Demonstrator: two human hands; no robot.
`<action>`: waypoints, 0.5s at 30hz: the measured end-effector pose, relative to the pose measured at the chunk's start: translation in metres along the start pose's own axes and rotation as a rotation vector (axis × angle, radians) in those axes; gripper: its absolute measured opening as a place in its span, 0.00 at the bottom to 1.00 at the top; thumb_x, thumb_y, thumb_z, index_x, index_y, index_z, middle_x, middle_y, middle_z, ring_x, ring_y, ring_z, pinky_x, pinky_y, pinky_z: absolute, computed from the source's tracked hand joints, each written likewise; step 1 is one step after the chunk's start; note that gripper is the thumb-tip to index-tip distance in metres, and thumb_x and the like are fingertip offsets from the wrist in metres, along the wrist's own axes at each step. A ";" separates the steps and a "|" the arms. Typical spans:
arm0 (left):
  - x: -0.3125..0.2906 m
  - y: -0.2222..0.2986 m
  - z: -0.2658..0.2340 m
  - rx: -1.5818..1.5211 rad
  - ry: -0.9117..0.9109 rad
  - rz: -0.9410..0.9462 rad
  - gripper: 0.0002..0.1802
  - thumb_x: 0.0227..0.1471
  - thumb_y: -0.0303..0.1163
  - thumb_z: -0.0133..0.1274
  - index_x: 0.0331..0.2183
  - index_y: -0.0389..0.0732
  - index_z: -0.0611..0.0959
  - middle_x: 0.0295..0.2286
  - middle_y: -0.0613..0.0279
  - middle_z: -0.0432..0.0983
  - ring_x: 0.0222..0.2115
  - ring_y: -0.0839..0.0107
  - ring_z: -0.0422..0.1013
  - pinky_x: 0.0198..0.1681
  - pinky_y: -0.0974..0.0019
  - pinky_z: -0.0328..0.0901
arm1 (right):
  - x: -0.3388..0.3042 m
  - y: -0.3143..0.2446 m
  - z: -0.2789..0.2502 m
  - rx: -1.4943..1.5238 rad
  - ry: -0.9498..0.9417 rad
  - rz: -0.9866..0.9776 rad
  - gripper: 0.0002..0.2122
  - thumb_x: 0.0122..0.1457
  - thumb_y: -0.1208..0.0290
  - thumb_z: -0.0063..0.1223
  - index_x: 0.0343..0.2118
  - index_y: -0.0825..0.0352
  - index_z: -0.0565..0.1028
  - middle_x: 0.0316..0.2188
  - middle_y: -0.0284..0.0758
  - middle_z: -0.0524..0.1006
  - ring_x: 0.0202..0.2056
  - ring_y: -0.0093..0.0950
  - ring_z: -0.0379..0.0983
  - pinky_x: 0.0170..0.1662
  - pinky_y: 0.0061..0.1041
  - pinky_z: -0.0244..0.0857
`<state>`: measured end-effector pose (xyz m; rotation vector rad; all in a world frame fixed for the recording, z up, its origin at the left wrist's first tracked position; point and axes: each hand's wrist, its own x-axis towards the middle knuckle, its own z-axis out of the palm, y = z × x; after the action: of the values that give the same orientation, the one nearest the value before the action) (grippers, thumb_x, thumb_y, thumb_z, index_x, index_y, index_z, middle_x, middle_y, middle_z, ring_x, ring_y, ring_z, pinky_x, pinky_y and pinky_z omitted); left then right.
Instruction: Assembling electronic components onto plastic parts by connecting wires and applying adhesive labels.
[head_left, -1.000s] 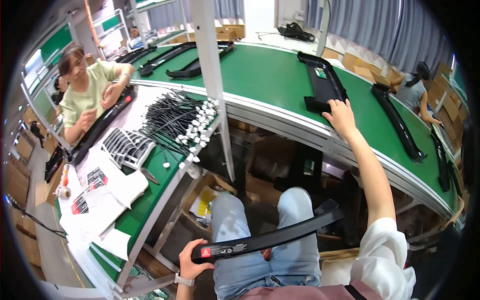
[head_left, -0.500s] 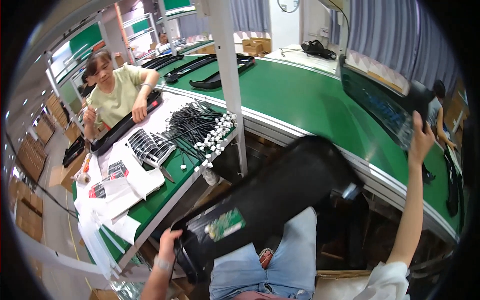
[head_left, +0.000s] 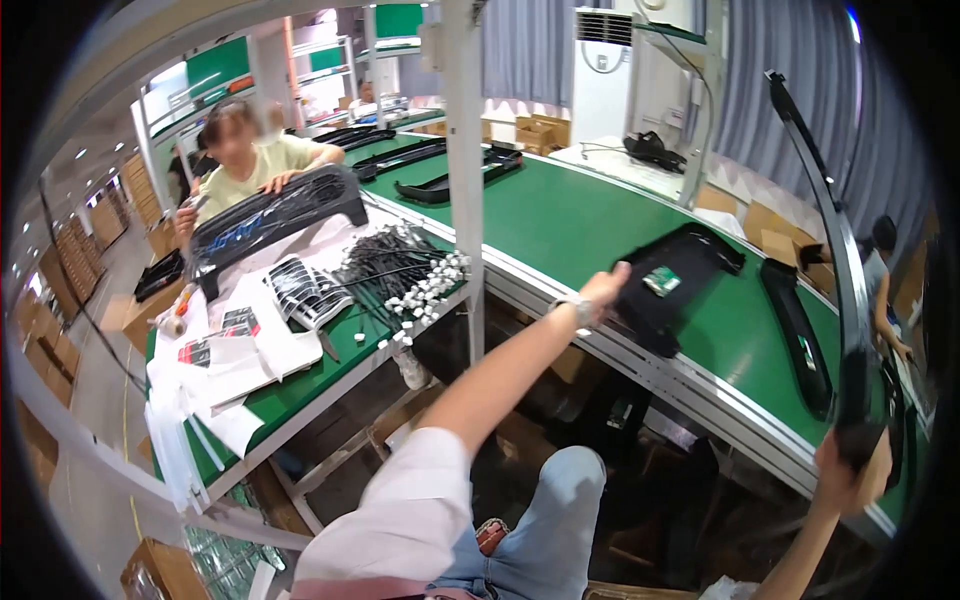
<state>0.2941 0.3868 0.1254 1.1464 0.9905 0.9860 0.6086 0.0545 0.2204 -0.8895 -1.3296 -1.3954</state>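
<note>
Stretched out to the green belt, my left hand [head_left: 600, 290] is closed on the near-left edge of a black plastic housing [head_left: 655, 305]. A small green circuit board [head_left: 661, 281] shows inside this slightly blurred housing, which is over or on the belt. At the right, my right hand [head_left: 850, 472] grips the lower end of a long black panel [head_left: 838, 235], held steeply on edge so that its narrow side shows. Beyond it, another black housing [head_left: 797, 340] lies on the belt.
A co-worker [head_left: 250, 160] holds a film-covered black housing [head_left: 275, 222] at the left table. Bundled black cables with white connectors [head_left: 425, 290], paper sheets [head_left: 240, 350] and scissors lie there. A white post [head_left: 466, 180] stands between table and belt [head_left: 560, 210]. More housings [head_left: 460, 175] lie farther up.
My left hand has carried the housing from over my lap to the belt. My right hand has come lower and nearer, turning its panel on edge. The co-worker has tilted their housing up.
</note>
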 end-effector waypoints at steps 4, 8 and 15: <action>0.014 0.025 0.064 0.668 0.103 0.616 0.48 0.53 0.69 0.42 0.57 0.35 0.67 0.54 0.34 0.63 0.52 0.46 0.65 0.58 0.49 0.57 | 0.010 -0.027 -0.061 0.109 -0.385 -0.224 0.13 0.54 0.64 0.56 0.31 0.72 0.77 0.29 0.45 0.77 0.32 0.44 0.76 0.38 0.37 0.72; -0.070 0.067 0.086 -0.208 -0.785 0.102 0.61 0.45 0.80 0.36 0.65 0.44 0.51 0.59 0.48 0.61 0.59 0.52 0.60 0.57 0.37 0.56 | 0.050 -0.094 -0.062 0.304 -0.638 -0.479 0.11 0.60 0.75 0.50 0.20 0.64 0.75 0.15 0.35 0.71 0.19 0.34 0.73 0.26 0.29 0.71; -0.224 0.054 0.014 -0.565 -0.648 0.485 0.33 0.54 0.47 0.54 0.55 0.39 0.69 0.48 0.57 0.72 0.50 0.64 0.69 0.51 0.52 0.66 | 0.033 -0.115 -0.065 0.698 -0.789 -0.729 0.06 0.49 0.87 0.50 0.21 0.70 0.70 0.19 0.37 0.65 0.23 0.31 0.69 0.27 0.29 0.66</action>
<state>0.2437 0.1759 0.2039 1.1186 -0.1009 1.0703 0.4970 -0.0229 0.2119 -0.4686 -2.7251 -0.9193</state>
